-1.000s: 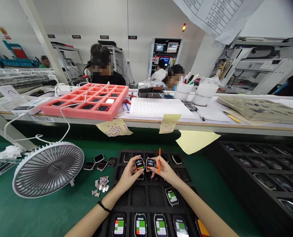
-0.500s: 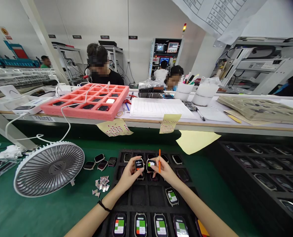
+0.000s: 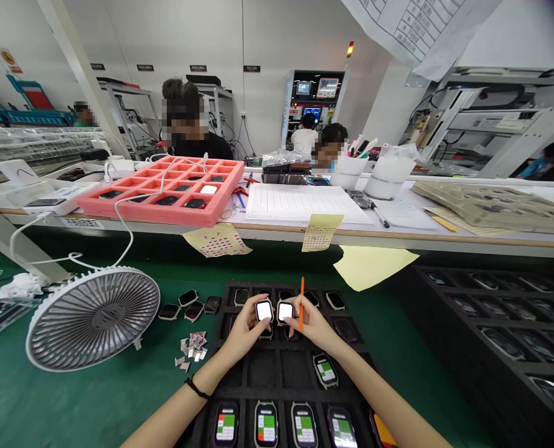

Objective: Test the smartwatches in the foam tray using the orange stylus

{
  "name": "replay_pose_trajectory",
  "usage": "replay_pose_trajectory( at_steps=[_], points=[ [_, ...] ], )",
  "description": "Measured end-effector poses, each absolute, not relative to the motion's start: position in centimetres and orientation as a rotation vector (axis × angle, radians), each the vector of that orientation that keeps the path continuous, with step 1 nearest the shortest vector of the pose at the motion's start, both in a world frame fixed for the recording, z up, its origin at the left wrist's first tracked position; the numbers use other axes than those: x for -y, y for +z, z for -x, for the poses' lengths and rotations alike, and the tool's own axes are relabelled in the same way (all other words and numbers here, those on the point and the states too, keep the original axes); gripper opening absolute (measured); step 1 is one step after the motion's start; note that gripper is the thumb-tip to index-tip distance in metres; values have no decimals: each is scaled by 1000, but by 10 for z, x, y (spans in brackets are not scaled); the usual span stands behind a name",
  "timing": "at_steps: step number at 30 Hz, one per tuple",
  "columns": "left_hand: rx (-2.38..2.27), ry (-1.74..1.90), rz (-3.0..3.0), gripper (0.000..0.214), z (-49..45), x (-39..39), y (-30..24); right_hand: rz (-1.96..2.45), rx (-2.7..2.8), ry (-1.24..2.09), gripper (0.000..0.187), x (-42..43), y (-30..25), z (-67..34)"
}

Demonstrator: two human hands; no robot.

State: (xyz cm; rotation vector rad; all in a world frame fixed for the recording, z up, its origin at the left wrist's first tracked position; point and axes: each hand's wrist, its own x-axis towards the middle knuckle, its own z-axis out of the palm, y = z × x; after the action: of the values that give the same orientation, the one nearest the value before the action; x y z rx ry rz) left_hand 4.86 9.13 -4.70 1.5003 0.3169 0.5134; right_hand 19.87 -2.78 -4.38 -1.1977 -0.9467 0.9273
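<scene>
My left hand (image 3: 243,333) is closed on a small smartwatch body (image 3: 264,310) whose screen glows white. My right hand (image 3: 310,323) grips a second watch body (image 3: 285,311), also white-screened, together with a thin orange stylus (image 3: 301,303) that stands upright between the fingers. Both watches are held side by side above a black foam tray (image 3: 277,367). The tray's near row holds several watches (image 3: 266,425) showing green and red screens, and one more watch (image 3: 325,369) lies in the middle row.
A white fan (image 3: 91,318) lies on the green mat at left, with loose watch bodies (image 3: 192,307) and small labels (image 3: 192,347) beside it. A second black tray (image 3: 501,330) sits right. The shelf ahead carries a pink foam tray (image 3: 165,211), papers (image 3: 300,204) and yellow notes. People work behind.
Both held watch screens have turned plain white; earlier they showed dark and green-red displays. The hands have stayed in almost the same place.
</scene>
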Motion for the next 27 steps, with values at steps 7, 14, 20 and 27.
replay_pose_trajectory(
  at_steps=[7,14,20,27],
  points=[
    [-378,478,-1489,39,-48,-92,-42,1243,858,896,45,26,-44,-200],
    [-420,434,-1456,42,-50,-92,-47,1313,812,848,46,27,-43,-201],
    [-409,419,-1524,40,-48,-92,-44,1290,847,862,43,28,-43,-201],
    [-337,440,-1514,46,-48,-90,-45,1225,890,910,45,27,-46,-200]
  ],
)
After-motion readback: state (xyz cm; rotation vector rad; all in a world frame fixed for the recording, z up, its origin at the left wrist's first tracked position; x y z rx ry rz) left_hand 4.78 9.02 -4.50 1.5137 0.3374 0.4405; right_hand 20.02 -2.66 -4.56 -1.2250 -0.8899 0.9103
